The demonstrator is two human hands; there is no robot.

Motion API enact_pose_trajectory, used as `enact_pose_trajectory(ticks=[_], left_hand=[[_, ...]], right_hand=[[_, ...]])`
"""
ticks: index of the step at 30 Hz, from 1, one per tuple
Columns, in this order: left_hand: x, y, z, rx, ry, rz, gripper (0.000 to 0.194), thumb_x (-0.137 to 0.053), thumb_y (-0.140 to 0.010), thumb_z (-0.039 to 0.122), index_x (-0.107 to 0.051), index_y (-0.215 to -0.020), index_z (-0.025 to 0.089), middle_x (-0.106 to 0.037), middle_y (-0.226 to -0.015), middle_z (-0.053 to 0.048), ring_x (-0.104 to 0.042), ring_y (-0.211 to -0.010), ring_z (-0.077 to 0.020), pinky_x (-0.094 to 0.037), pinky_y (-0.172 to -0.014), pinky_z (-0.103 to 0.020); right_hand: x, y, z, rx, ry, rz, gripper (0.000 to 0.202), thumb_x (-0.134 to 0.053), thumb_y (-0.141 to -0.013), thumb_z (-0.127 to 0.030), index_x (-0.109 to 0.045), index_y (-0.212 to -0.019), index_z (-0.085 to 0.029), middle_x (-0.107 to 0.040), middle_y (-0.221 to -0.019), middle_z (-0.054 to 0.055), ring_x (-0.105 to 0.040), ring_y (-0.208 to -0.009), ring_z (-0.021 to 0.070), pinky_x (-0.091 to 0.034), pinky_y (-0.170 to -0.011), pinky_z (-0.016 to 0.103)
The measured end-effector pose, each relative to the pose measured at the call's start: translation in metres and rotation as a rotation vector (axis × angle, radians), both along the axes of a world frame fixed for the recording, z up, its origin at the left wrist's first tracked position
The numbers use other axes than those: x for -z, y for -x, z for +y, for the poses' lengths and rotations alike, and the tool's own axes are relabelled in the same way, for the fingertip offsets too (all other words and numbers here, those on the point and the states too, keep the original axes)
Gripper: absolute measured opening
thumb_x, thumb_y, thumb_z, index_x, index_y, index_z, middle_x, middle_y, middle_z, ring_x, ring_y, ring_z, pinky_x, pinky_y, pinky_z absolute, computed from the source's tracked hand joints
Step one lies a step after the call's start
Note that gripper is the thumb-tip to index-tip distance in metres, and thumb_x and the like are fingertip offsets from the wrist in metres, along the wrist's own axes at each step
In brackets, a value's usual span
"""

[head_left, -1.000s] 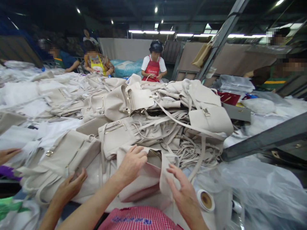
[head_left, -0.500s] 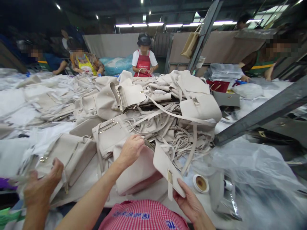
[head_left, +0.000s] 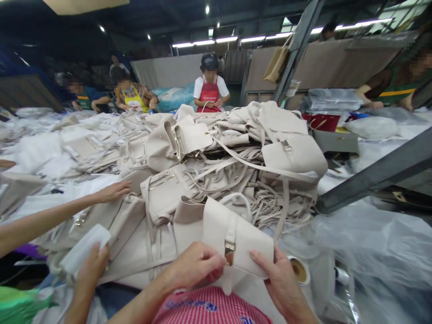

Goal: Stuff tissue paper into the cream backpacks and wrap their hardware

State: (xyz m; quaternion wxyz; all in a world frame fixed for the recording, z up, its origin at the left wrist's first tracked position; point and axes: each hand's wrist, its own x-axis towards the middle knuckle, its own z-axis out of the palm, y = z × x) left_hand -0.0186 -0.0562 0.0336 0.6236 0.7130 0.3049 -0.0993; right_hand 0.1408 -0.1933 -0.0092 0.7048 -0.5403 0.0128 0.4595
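Observation:
In front of my body is a light beige handbag (head_left: 216,220), its flap turned toward me with a gold metal clasp (head_left: 229,252) on a short strap. My right hand (head_left: 283,274) grips the flap's right edge, thumb on top and the other fingers behind. Curled closed, my left hand (head_left: 205,267) has its fingertips at the clasp's left side. The bag's mouth gapes at the upper left, and its lower body is partly hidden behind the flap and my hands.
A heap of beige bags and straps (head_left: 209,175) rises ahead. At left, a co-worker's hand holds a white pad (head_left: 87,247); another hand rests on bags. On the right are a tape roll (head_left: 299,271), clear plastic (head_left: 364,243) and a slanted metal beam (head_left: 378,171). Several people sit beyond.
My left hand has come down from the bag's mouth to the clasp. The flap now faces me more squarely. A white pad and a second co-worker's hand have appeared at left.

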Motion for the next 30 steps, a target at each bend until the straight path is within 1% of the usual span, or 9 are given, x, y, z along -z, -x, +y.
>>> enact_pose_trajectory(ticks=[6, 9, 11, 15, 17, 20, 23, 26, 30], left_hand=[[0.009, -0.01, -0.007, -0.408, 0.373, -0.123, 0.03, -0.074, -0.059, 0.037, -0.06, -0.07, 0.013, -0.064, -0.06, -0.001, -0.057, -0.051, -0.0117, -0.043, -0.052, -0.023], [0.011, -0.016, -0.011, -0.61, 0.409, -0.247, 0.036, -0.079, -0.053, 0.036, -0.054, -0.07, 0.015, -0.064, -0.058, 0.0, -0.059, -0.051, -0.0129, -0.046, -0.051, -0.024], [0.015, -0.018, -0.011, -0.644, 0.407, -0.292, 0.036, -0.079, -0.053, 0.034, -0.052, -0.069, 0.016, -0.064, -0.057, 0.0, -0.061, -0.051, -0.0137, -0.047, -0.05, -0.024], [0.024, -0.014, -0.011, -0.59, 0.373, -0.263, 0.03, -0.073, -0.06, 0.031, -0.051, -0.072, 0.017, -0.065, -0.06, 0.0, -0.06, -0.05, -0.0139, -0.047, -0.049, -0.025], [0.023, -0.008, -0.011, -0.516, 0.231, -0.209, 0.021, -0.067, -0.067, 0.029, -0.05, -0.072, 0.018, -0.064, -0.061, 0.0, -0.06, -0.052, -0.014, -0.046, -0.051, -0.025], [0.01, 0.001, -0.007, -0.33, -0.299, -0.105, 0.015, -0.061, -0.074, 0.029, -0.05, -0.071, 0.02, -0.06, -0.061, 0.0, -0.059, -0.059, -0.0164, -0.044, -0.058, -0.027], [-0.008, 0.002, -0.001, -0.231, -0.746, 0.013, 0.033, -0.069, -0.071, 0.048, -0.051, -0.076, 0.021, -0.063, -0.069, -0.003, -0.061, -0.069, -0.0227, -0.041, -0.063, -0.031], [-0.017, -0.006, 0.004, -0.172, -0.777, 0.115, 0.057, -0.075, -0.057, 0.064, -0.05, -0.085, 0.021, -0.064, -0.072, -0.004, -0.062, -0.069, -0.0254, -0.038, -0.059, -0.03], [-0.006, -0.016, 0.008, -0.172, -0.636, 0.114, 0.049, -0.078, -0.059, 0.053, -0.048, -0.082, 0.021, -0.06, -0.066, 0.002, -0.058, -0.062, -0.0196, -0.032, -0.054, -0.026]], right_hand=[[-0.023, -0.007, 0.024, -0.004, -0.014, 0.016, 0.073, -0.084, -0.058, -0.029, -0.057, -0.125, -0.019, -0.077, -0.093, 0.005, -0.071, -0.082, 0.0248, -0.057, -0.073, 0.034], [-0.019, 0.004, 0.031, 0.047, -0.012, 0.009, 0.069, -0.082, -0.06, -0.028, -0.059, -0.125, -0.022, -0.077, -0.096, 0.003, -0.07, -0.086, 0.0224, -0.056, -0.072, 0.029], [-0.015, 0.012, 0.032, 0.054, -0.01, 0.017, 0.067, -0.081, -0.062, -0.029, -0.059, -0.125, -0.023, -0.076, -0.1, 0.003, -0.069, -0.086, 0.0222, -0.056, -0.069, 0.029], [-0.013, 0.019, 0.03, 0.037, -0.015, 0.085, 0.069, -0.08, -0.065, -0.031, -0.056, -0.129, -0.026, -0.075, -0.107, 0.005, -0.069, -0.089, 0.0244, -0.058, -0.071, 0.035], [-0.014, 0.019, 0.029, 0.033, -0.009, 0.103, 0.072, -0.082, -0.063, -0.03, -0.055, -0.13, -0.025, -0.075, -0.107, 0.006, -0.069, -0.093, 0.0265, -0.057, -0.078, 0.04], [-0.015, 0.02, 0.029, 0.011, 0.01, 0.112, 0.078, -0.085, -0.059, -0.03, -0.054, -0.131, -0.024, -0.076, -0.103, 0.006, -0.07, -0.095, 0.0288, -0.057, -0.081, 0.043], [-0.014, 0.025, 0.03, -0.015, 0.011, 0.139, 0.083, -0.086, -0.057, -0.03, -0.053, -0.132, -0.022, -0.076, -0.1, 0.008, -0.07, -0.094, 0.0289, -0.057, -0.08, 0.041], [-0.011, 0.031, 0.031, -0.037, -0.009, 0.177, 0.082, -0.085, -0.06, -0.031, -0.051, -0.134, -0.021, -0.076, -0.1, 0.009, -0.071, -0.092, 0.0291, -0.057, -0.08, 0.042], [-0.009, 0.035, 0.031, -0.068, -0.08, 0.202, 0.081, -0.083, -0.064, -0.028, -0.047, -0.137, -0.021, -0.075, -0.104, 0.01, -0.07, -0.095, 0.0302, -0.057, -0.082, 0.046]])
